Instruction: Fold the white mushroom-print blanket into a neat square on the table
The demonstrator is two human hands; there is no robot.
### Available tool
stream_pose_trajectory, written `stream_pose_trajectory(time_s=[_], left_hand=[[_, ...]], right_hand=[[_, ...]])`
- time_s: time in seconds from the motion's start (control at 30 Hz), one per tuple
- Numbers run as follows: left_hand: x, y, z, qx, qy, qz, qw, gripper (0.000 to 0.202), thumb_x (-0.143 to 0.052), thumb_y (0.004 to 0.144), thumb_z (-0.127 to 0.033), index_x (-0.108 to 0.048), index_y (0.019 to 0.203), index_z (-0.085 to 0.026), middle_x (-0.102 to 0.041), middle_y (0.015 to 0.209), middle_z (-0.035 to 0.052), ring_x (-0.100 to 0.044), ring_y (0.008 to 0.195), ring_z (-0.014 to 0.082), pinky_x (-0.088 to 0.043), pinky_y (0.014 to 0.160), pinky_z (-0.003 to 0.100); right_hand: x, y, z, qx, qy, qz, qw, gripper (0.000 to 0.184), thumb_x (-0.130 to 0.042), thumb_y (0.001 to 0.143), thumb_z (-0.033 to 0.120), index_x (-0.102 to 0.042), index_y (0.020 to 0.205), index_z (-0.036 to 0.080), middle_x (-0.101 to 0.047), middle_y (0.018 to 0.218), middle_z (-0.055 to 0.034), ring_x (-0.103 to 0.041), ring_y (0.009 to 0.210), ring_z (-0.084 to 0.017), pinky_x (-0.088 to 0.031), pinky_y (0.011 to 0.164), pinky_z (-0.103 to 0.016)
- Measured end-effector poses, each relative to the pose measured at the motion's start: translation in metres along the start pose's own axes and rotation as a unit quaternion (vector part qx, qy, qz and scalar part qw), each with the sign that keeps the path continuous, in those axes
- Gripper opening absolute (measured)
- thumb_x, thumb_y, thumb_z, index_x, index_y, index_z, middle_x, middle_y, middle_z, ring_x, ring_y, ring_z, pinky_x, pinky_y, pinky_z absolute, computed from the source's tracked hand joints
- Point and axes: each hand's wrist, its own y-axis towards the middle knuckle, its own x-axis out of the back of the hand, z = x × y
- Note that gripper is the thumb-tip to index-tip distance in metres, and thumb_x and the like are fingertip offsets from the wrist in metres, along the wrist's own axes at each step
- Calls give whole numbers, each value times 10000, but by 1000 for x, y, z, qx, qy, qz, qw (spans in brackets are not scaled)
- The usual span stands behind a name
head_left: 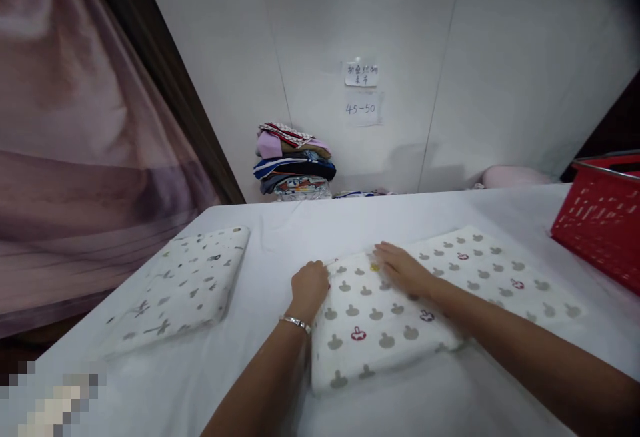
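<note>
A white cloth (367,324) printed with grey mushroom-like shapes and a few red ones lies in front of me. Its left part is folded into layers, while a thinner part stretches out to the right. At the folded part's far left corner, my left hand (311,285) has its fingers curled on the edge; a silver bracelet circles that wrist. My right hand (404,270) lies flat on top near the far edge, fingers stretched out and pointing left. To the left rests another white cloth (185,284) with small dark prints, folded into a flat block.
Both cloths lie on a white-covered table (270,237). A red plastic basket (600,224) stands at the right edge. Beyond the table is a stack of folded fabrics (295,164) against the wall. A pinkish curtain (75,157) hangs at left.
</note>
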Motion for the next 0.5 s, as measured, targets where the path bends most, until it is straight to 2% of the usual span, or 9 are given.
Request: stream_pose_trajectory(time_s=[0.1, 0.23, 0.5], left_hand=[[5, 4, -5, -39, -12, -6, 999, 323, -300, 933, -320, -576, 940, -154, -612, 978, 105, -579, 929, 211, -426, 727, 302], [7, 15, -13, -68, -40, 13, 997, 315, -332, 925, -360, -579, 926, -164, -622, 982, 88, -575, 923, 205, -423, 746, 302], [-5, 32, -22, -134, -120, 6, 984, 223, -391, 903, -331, -563, 948, -195, -642, 977, 43, -577, 893, 178, -405, 739, 277]], right_hand=[[19, 6, -30, -43, -31, 8, 999, 431, -332, 898, 309, -533, 1257, 179, -508, 1313, -80, -394, 1255, -237, -283, 1061, -414], [30, 11, -60, -65, -30, 38, 997, 455, -377, 881, 416, -557, 1235, 194, -562, 1245, -99, -516, 1126, -259, -383, 969, -397], [34, 19, -58, -8, -23, 50, 998, 419, -395, 866, 449, -658, 1047, 178, -601, 1065, -114, -507, 1046, -245, -381, 921, -343]])
